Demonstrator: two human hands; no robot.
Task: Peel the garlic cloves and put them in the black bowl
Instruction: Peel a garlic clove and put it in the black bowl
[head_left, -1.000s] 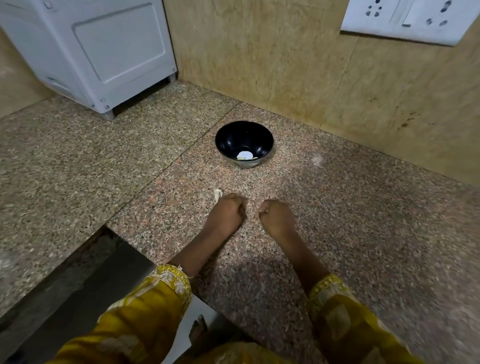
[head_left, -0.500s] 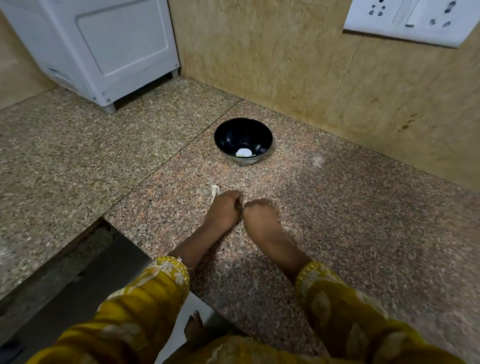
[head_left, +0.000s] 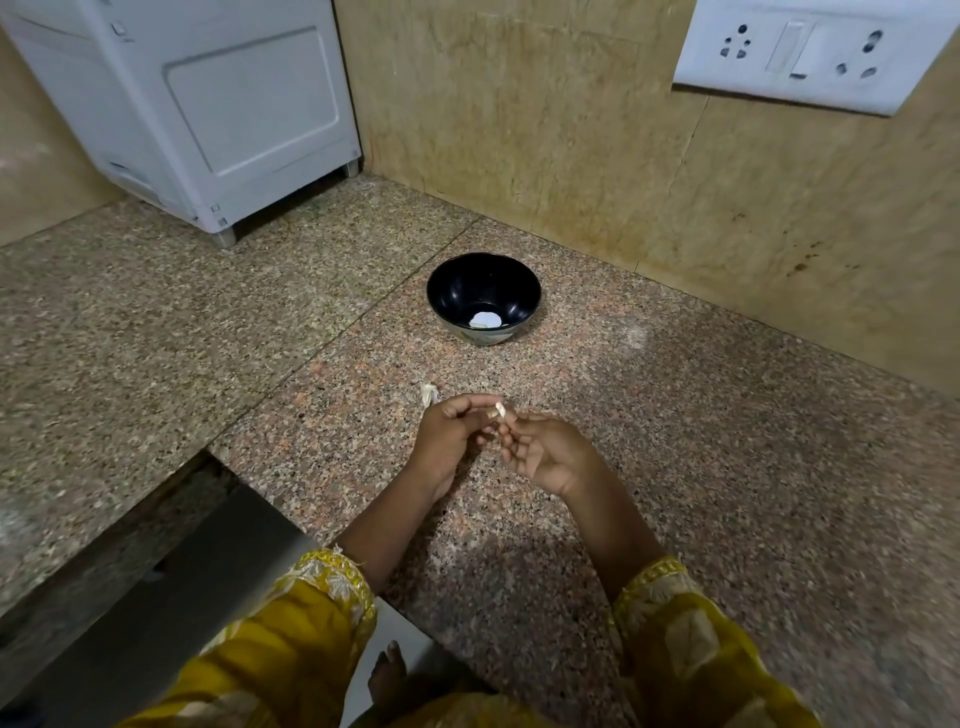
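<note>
Left hand (head_left: 451, 441) and right hand (head_left: 551, 453) both pinch one garlic clove (head_left: 499, 410) above mid-worktop (head_left: 727, 467), black bowl (head_left: 451, 291) nearer the rear edge.

The counter (head_left: 675, 467) is of speckled granite, brown and pink with dark grains, and a thin straight seam (head_left: 332, 338) runs across it towards the corner. Behind it stands a wall (head_left: 519, 130) of beige stone-like tiles, with some small dark stains (head_left: 800, 267) low on the right. A white switch plate (head_left: 810, 52) with sockets is fixed high on this wall. In the left corner a white appliance (head_left: 208, 104) stands on short feet. At the lower left there is a grey metal surface (head_left: 171, 587) below the counter edge. The light is soft and warm.
</note>
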